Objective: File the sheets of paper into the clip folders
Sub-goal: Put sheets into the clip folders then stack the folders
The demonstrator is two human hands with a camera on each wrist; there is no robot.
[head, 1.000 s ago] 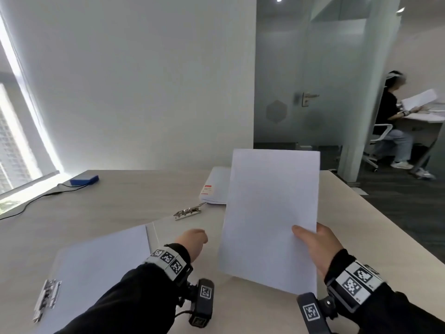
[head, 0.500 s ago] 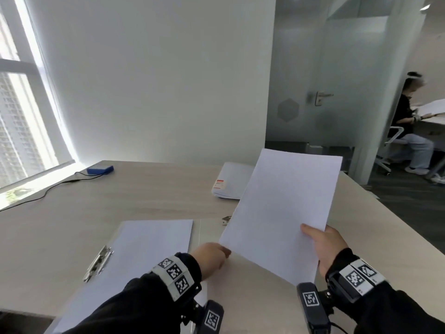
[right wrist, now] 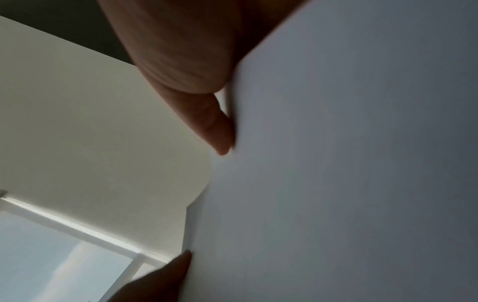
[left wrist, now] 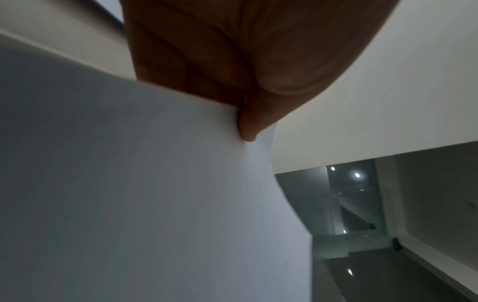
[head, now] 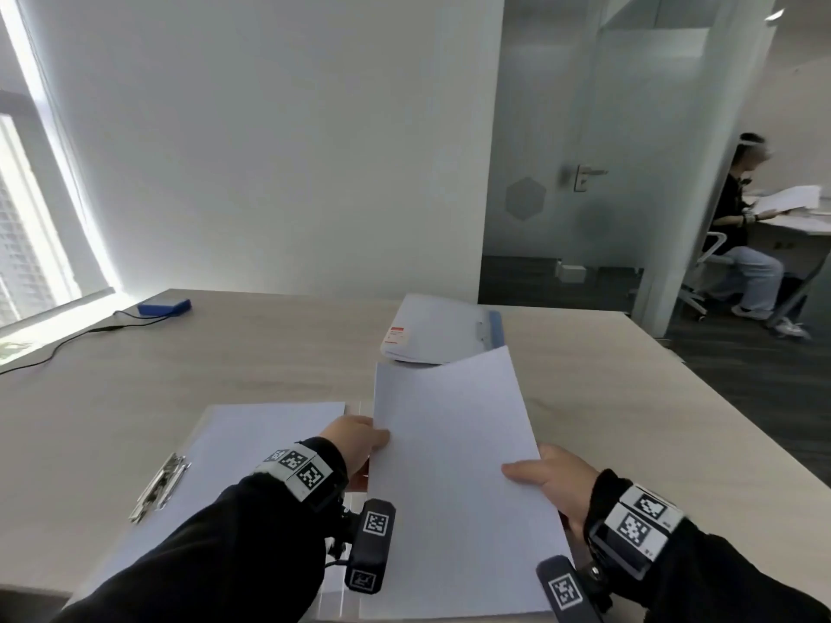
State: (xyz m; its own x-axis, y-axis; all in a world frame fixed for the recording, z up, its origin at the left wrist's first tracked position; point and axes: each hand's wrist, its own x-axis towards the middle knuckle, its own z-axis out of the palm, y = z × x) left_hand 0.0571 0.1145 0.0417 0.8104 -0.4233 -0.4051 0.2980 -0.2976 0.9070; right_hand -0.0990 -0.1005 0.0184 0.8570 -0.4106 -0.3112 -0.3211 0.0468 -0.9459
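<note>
A blank white sheet [head: 454, 465] hangs low over the right half of an open clip folder [head: 270, 442], tilted away from me. My left hand [head: 359, 442] pinches its left edge, with the thumb on top [left wrist: 248, 126]. My right hand [head: 548, 478] holds the right edge, its thumb [right wrist: 220, 130] pressed on the paper [right wrist: 349, 163]. The folder's left half carries a white sheet, and a metal clip [head: 157, 487] lies at its outer left edge. The folder's right half is hidden under the held sheet.
A stack of paper with a red label [head: 431, 330] lies at the back of the wooden table [head: 629, 397], partly on a blue folder. A blue box [head: 164, 306] with a black cable sits far left. A person [head: 742, 245] sits beyond the glass partition.
The sheet has come down from upright to low over the folder. My left hand has left the table and taken the sheet's left edge. The right hand has kept its hold.
</note>
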